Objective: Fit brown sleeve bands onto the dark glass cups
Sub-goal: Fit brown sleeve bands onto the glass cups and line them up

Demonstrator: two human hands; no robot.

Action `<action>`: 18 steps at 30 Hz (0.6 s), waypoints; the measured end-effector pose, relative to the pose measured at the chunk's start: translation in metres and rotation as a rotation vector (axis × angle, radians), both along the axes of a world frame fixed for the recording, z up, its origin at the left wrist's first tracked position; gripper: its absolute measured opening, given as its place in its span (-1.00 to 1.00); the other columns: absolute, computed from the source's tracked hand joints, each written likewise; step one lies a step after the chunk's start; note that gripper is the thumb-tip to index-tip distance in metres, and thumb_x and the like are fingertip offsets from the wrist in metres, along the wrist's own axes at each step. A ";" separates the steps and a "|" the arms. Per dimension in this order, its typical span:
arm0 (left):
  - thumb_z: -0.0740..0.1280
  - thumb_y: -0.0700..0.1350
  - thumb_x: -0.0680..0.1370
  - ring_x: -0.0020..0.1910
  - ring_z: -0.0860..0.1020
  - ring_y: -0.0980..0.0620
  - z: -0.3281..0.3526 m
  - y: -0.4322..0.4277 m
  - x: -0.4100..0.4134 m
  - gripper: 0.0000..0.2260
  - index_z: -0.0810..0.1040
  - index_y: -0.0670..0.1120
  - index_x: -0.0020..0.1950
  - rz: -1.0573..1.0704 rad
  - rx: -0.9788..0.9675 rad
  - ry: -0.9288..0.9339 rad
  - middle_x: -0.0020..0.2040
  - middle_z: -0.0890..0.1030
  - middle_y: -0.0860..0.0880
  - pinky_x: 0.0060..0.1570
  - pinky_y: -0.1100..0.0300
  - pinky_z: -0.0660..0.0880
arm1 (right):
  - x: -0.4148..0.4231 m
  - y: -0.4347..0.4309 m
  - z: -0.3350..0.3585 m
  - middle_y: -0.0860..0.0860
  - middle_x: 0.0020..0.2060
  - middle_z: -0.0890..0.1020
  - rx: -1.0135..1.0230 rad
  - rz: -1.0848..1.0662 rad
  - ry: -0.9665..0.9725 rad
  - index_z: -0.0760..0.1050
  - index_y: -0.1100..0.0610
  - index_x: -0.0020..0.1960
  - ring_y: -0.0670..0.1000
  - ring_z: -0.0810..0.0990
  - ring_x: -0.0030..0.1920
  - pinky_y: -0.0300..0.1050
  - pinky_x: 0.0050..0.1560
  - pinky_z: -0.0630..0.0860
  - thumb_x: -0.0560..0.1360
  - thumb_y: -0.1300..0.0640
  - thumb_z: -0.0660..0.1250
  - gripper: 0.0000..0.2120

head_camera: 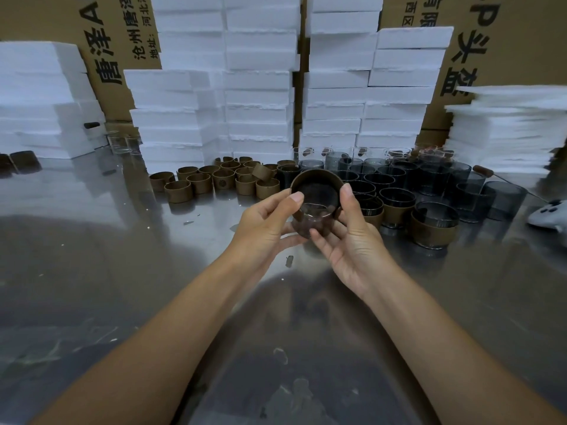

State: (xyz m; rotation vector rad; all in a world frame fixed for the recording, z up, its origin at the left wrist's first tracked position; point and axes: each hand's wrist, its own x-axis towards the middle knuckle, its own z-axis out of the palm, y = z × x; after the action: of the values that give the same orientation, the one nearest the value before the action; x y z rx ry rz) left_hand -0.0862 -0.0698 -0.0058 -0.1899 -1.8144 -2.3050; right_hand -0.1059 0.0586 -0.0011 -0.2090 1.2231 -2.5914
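Above the middle of the steel table, both my hands hold one dark glass cup with a brown sleeve band partly over it. My left hand grips the left side, thumb on the band's rim. My right hand grips the right side, thumb up along the band. Behind, to the left, stand several loose brown bands. Bare dark cups crowd the right. A few cups wearing bands stand just right of my hands.
Stacks of white foam boxes and printed cardboard cartons wall off the back. A white controller-like object lies at the right edge. Clear glasses sit at the back left.
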 end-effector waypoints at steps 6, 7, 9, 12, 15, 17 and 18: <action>0.49 0.07 0.31 0.00 0.65 -0.09 -0.002 -0.004 -0.003 -0.60 0.64 -0.14 0.04 -0.068 0.055 -0.079 0.01 0.68 -0.16 0.01 0.07 0.59 | 0.000 0.000 -0.004 0.03 -0.17 0.73 0.122 -0.013 0.001 0.58 0.18 0.01 0.00 0.71 -0.09 -0.28 -0.30 0.56 0.23 -0.32 0.30 -0.38; 0.50 0.08 0.28 0.02 0.64 -0.12 -0.002 -0.005 -0.004 -0.54 0.63 -0.16 0.06 -0.083 0.068 -0.085 0.03 0.67 -0.19 0.02 0.05 0.59 | -0.001 0.000 -0.004 0.02 -0.19 0.73 0.157 -0.028 0.004 0.59 0.16 -0.02 -0.02 0.70 -0.13 -0.28 -0.31 0.56 0.29 -0.32 0.28 -0.42; 0.49 0.05 0.32 0.07 0.62 -0.16 -0.003 -0.008 -0.004 -0.50 0.59 -0.22 0.14 -0.111 0.085 -0.089 0.10 0.64 -0.22 0.11 0.00 0.57 | -0.001 0.001 -0.004 0.00 -0.21 0.72 0.230 -0.049 0.015 0.60 0.13 -0.06 -0.02 0.69 -0.13 -0.27 -0.29 0.53 0.45 -0.28 0.22 -0.52; 0.42 -0.01 0.40 0.15 0.58 -0.20 -0.005 -0.012 -0.005 -0.50 0.52 -0.29 0.23 -0.132 0.091 -0.088 0.16 0.61 -0.25 0.18 -0.02 0.53 | 0.000 0.001 -0.003 -0.03 -0.23 0.72 0.268 -0.070 0.008 0.59 0.10 -0.09 -0.03 0.67 -0.13 -0.23 -0.23 0.49 0.55 -0.21 0.18 -0.59; 0.44 -0.02 0.38 0.11 0.62 -0.13 -0.007 -0.013 -0.005 -0.52 0.54 -0.27 0.21 -0.160 0.094 -0.079 0.14 0.64 -0.21 0.08 0.09 0.57 | 0.001 0.000 0.000 -0.06 -0.31 0.70 0.244 -0.088 -0.012 0.58 0.09 -0.13 -0.09 0.64 -0.24 -0.24 -0.28 0.45 0.57 -0.16 0.18 -0.63; 0.43 -0.03 0.38 0.07 0.64 -0.08 -0.007 -0.013 -0.005 -0.54 0.55 -0.24 0.19 -0.170 0.080 -0.078 0.13 0.64 -0.19 0.04 0.14 0.58 | 0.001 0.000 0.001 -0.07 -0.34 0.69 0.211 -0.089 -0.028 0.56 0.09 -0.13 -0.10 0.62 -0.28 -0.25 -0.32 0.42 0.58 -0.13 0.18 -0.65; 0.46 0.00 0.35 0.05 0.64 -0.07 -0.007 -0.013 -0.005 -0.52 0.56 -0.23 0.19 -0.171 0.073 -0.077 0.12 0.64 -0.19 0.02 0.16 0.58 | 0.001 0.000 0.002 -0.07 -0.34 0.69 0.195 -0.083 -0.035 0.56 0.10 -0.13 -0.10 0.61 -0.29 -0.26 -0.35 0.40 0.58 -0.12 0.18 -0.66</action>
State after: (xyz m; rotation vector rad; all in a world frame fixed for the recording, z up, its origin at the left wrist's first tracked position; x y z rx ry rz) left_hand -0.0907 -0.0823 -0.0130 -0.2570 -1.8109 -2.5236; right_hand -0.1046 0.0588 0.0004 -0.0748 1.4896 -2.5108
